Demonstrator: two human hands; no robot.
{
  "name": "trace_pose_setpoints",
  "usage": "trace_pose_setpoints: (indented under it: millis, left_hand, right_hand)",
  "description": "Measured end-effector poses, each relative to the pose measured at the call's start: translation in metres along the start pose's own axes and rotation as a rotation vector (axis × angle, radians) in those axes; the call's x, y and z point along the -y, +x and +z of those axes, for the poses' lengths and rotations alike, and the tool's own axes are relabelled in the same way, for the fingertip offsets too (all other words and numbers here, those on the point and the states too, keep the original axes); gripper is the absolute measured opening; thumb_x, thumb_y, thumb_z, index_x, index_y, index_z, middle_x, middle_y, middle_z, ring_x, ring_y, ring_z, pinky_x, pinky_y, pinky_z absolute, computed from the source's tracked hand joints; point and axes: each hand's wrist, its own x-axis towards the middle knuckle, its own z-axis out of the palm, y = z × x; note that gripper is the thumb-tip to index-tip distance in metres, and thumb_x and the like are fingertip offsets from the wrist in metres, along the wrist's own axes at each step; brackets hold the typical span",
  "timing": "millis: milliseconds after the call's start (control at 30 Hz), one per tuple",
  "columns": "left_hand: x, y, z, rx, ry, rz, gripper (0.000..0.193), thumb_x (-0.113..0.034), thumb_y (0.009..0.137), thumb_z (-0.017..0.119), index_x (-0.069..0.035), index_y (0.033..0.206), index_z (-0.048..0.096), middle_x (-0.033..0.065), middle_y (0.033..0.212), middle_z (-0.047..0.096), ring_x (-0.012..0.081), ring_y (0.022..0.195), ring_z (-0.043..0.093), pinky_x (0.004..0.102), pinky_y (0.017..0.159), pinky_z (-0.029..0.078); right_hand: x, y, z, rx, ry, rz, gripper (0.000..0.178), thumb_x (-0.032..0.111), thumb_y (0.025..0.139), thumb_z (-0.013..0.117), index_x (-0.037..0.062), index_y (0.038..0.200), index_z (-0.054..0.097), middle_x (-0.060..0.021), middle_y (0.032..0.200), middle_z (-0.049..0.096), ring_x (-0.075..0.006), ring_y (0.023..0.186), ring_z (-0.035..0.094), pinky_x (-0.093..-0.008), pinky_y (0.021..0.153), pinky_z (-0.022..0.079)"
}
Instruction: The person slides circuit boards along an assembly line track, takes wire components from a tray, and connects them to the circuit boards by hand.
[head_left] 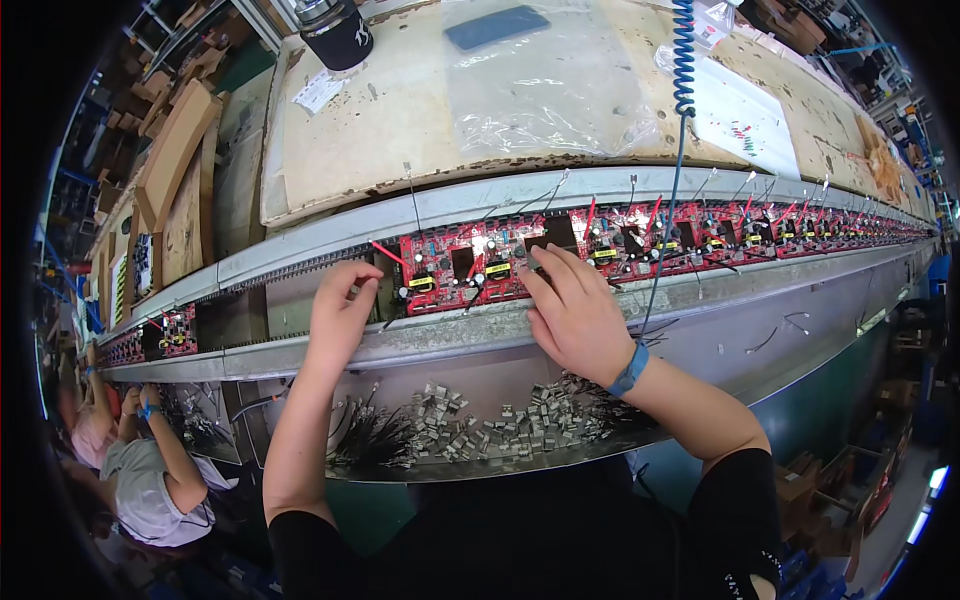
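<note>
Red circuit boards point(433, 300) stand in a row along a metal conveyor rail. Beside the left end of the nearest board is my left hand point(343, 305), its fingers curled in toward the thumb. Whatever those fingers hold, if anything, is too small or hidden to name. My right hand point(578, 318) reaches over the boards with fingers apart, fingertips down at a dark square part. Around its wrist is a blue band point(629, 370). Red wires point(390, 253) and yellow-labelled black components point(497, 269) stick up from the boards.
Below the rail, a metal tray point(480, 470) holds small silver parts point(540, 420) and bundled black leads point(372, 437). A coiled blue cord point(684, 60) hangs at the right. On the worn bench lie a dark bottle point(338, 38) and a blue flat object point(497, 27). Co-workers point(155, 485) sit left.
</note>
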Motion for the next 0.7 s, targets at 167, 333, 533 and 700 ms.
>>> trace_pose_setpoints:
  millis: [167,333,533,700]
  left_hand:
    - [0.005,0.009,0.01,0.155,-0.016,-0.069,0.012,-0.007,0.094,0.067,-0.002,0.103,0.071,0.0066,0.097,0.066,0.0167,0.087,0.06,0.0291,0.078,0.047]
    - [-0.004,0.009,0.018,0.23,-0.033,-0.093,0.014,-0.006,0.095,0.066,0.001,0.107,0.069,0.0023,0.095,0.066,0.0099,0.087,0.058,0.0257,0.079,0.047]
    - [-0.001,0.01,0.018,0.259,-0.047,-0.154,0.014,-0.003,0.094,0.065,0.002,0.107,0.069,0.0018,0.096,0.067,0.0086,0.088,0.059,0.0246,0.079,0.047]
    - [0.008,0.007,0.018,0.253,-0.087,-0.154,0.015,-0.011,0.093,0.07,-0.002,0.105,0.071,0.0071,0.098,0.07,0.017,0.089,0.064,0.0302,0.08,0.05]
  right_hand:
    - [-0.001,-0.002,0.002,0.058,0.003,0.004,0.056,0.021,0.086,0.07,0.0053,0.137,0.055,-0.0173,0.14,0.054,-0.0375,0.126,0.053,-0.0487,0.102,0.045]
    - [0.001,0.0,-0.002,0.097,0.011,0.037,0.057,0.023,0.085,0.071,0.0056,0.138,0.055,-0.016,0.138,0.055,-0.0364,0.124,0.054,-0.0489,0.102,0.044]
    - [0.002,0.002,-0.002,0.112,0.019,0.038,0.052,0.022,0.085,0.07,0.0049,0.133,0.057,-0.016,0.135,0.055,-0.0364,0.122,0.054,-0.0488,0.102,0.044]
    - [0.004,0.004,-0.004,0.111,0.032,0.046,0.05,0.021,0.085,0.069,0.0047,0.131,0.058,-0.016,0.133,0.056,-0.0365,0.121,0.055,-0.0488,0.101,0.044]
